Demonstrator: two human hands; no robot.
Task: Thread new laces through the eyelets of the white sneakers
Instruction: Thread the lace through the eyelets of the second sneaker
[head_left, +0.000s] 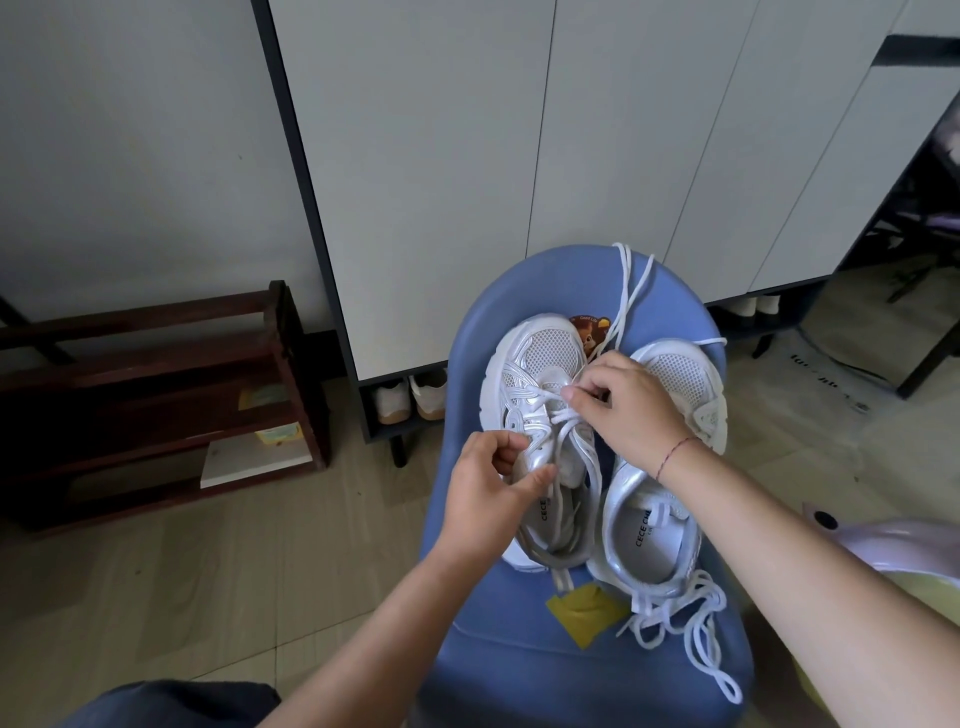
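Nearest, a blue chair (519, 665) serves as the holder for everything in the task: on the front of its seat lie a yellow patch (587, 610) and a loose white lace (691, 623) heaped in loops just behind the heel of the right sneaker (649, 540). That sneaker sits heel toward the person, its opening showing a printed insole. Touching it on the left is the left sneaker (540, 364), also toe away, with a threaded lace (626, 291) crossing over its tongue. The left hand (488, 483) pinches the silvery side of this sneaker between thumb and curled fingers, beside the eyelets. The right hand (623, 410), with a red thread bracelet (672, 452) at the wrist, reaches across the right sneaker. Its thumb and forefinger are pressed together on the threaded lace near the toe-end eyelets. From that pinch the lace runs away over a cartoon sticker (587, 327) to the chair's far rim. Beyond, to the left, a dark wooden shoe rack (156, 364) holds a few flat pale items. A grey cabinet (467, 156) stands behind the chair, with pale shoes (410, 397) in its open bottom compartment.
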